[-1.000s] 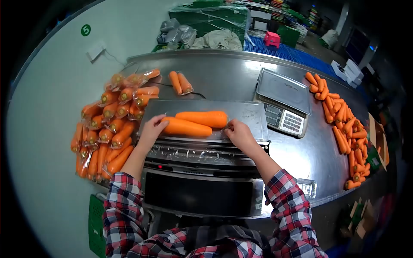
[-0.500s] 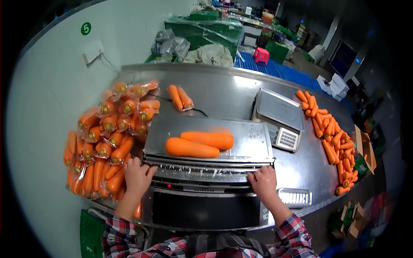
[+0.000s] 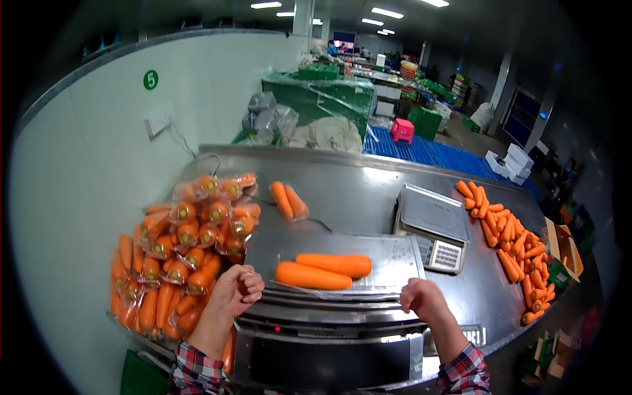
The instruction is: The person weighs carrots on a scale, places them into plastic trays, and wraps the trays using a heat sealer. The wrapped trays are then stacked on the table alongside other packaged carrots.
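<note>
At a wrapping machine's (image 3: 329, 315) near side, the left hand (image 3: 239, 289) and right hand (image 3: 423, 299) are curled closed, any grip on film unclear. Two carrots (image 3: 313, 276) lie on its metal plate (image 3: 397, 261), between bagged carrots (image 3: 187, 234) at left and a digital scale (image 3: 434, 214) at right.

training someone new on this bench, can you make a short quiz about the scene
1. True or false: the scale stands between the metal plate and the loose carrot pile.
2. Where is the heap of bagged carrots? a) on the scale b) beside the wall c) on the metal plate
3. Fill in: the round green sign shows the number ___.

Key: 1 true; 2 b; 3 five
</note>
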Motion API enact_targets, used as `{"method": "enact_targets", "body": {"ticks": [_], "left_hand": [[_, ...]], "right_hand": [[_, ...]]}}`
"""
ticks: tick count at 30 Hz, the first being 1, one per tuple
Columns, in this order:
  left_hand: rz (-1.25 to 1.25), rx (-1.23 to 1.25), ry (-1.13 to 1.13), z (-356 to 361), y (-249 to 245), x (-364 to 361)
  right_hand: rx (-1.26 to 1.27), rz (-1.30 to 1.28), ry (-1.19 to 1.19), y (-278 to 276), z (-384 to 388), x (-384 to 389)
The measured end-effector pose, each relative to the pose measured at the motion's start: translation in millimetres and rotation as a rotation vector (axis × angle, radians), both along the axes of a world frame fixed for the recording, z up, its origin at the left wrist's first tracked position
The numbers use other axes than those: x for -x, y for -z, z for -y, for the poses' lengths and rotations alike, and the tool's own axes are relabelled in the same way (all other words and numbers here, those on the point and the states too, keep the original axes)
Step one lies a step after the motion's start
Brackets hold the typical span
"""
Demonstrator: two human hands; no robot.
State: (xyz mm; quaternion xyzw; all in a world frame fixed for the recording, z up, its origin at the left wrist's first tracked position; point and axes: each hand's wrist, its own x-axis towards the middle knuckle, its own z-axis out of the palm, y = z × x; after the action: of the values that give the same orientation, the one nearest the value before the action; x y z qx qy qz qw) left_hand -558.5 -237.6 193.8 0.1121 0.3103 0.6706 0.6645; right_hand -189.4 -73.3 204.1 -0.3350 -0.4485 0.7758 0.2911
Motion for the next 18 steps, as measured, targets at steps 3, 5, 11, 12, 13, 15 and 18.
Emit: {"method": "enact_targets", "body": {"ticks": [3,5,11,12,13,15,18], "left_hand": [[0.074,-0.235,-0.175,-29,-45,-2],[-0.071,-0.324,-0.331,-65,-42,9],[-1.083,-0.002,-0.098,-123,73,12],[-1.241,-0.138,-0.106,-123,82,14],[-1.391,-0.275,-0.107,-120,92,18],[-1.866,-0.289,-0.047,-117,86,31],[-1.848,-0.075,0.041,-112,53,21]], "right_hand": [[0.084,-0.691,0.082,-8,-46,9],[-0.036,-0.595,0.450,-21,-62,41],[-1.153,0.550,0.196,90,-92,98],[-1.305,0.613,0.160,112,-102,90],[-1.452,0.678,0.117,111,-100,85],[-1.351,0.712,-0.063,83,-92,76],[-0.851,0.775,-0.119,44,-74,79]]}}
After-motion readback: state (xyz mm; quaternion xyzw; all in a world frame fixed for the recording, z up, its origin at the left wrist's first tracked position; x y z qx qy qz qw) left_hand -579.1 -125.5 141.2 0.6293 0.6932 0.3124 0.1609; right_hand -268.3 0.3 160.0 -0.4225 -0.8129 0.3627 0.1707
